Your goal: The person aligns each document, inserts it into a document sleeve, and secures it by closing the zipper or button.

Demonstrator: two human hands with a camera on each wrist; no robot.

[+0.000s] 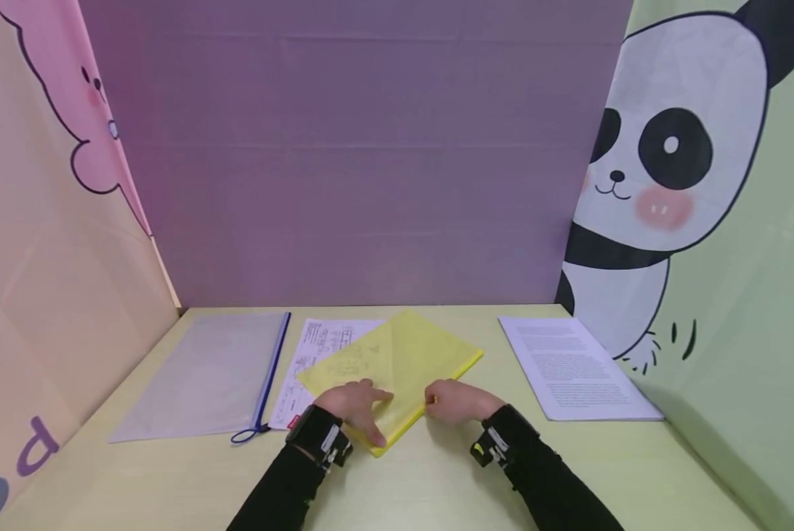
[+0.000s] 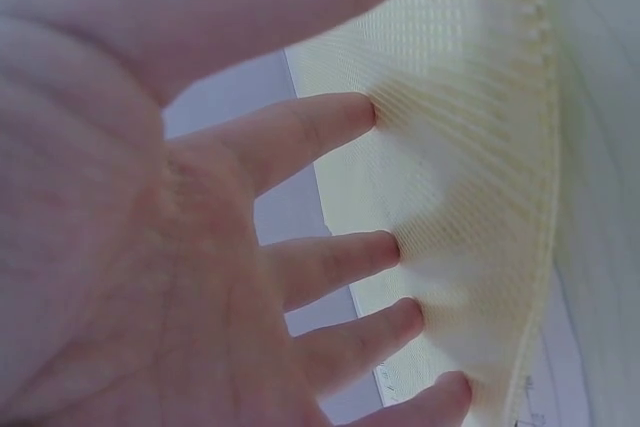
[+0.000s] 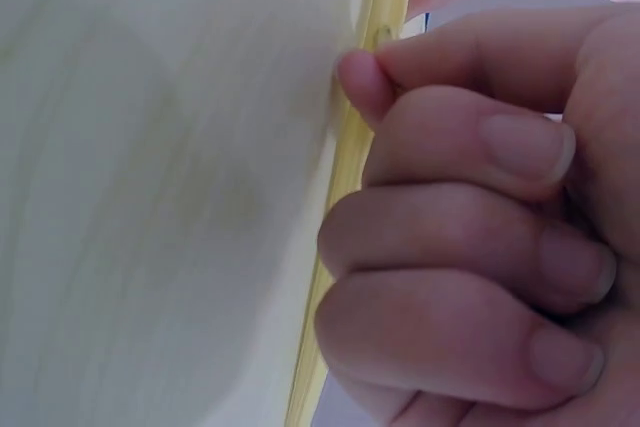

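Observation:
A yellow mesh zip pouch (image 1: 413, 354) lies turned at an angle in the middle of the table, its zipped edge towards the right and front. My left hand (image 1: 357, 405) rests on its near left part with fingers spread, and in the left wrist view the fingertips (image 2: 385, 247) press into the mesh (image 2: 450, 167). At the zipper (image 3: 345, 162), my right hand (image 1: 460, 402) pinches the zip pull (image 3: 385, 37) between thumb and index finger, the other fingers curled in. The pull is mostly hidden by those fingertips.
Partly under the pouch is a printed sheet (image 1: 297, 376). To the left lies a clear zip folder (image 1: 198, 376) with a blue zipper (image 1: 274, 369) and a blue cord loop (image 1: 243, 436). A stack of printed paper (image 1: 576, 369) sits on the right. A purple panel (image 1: 370, 155) stands behind.

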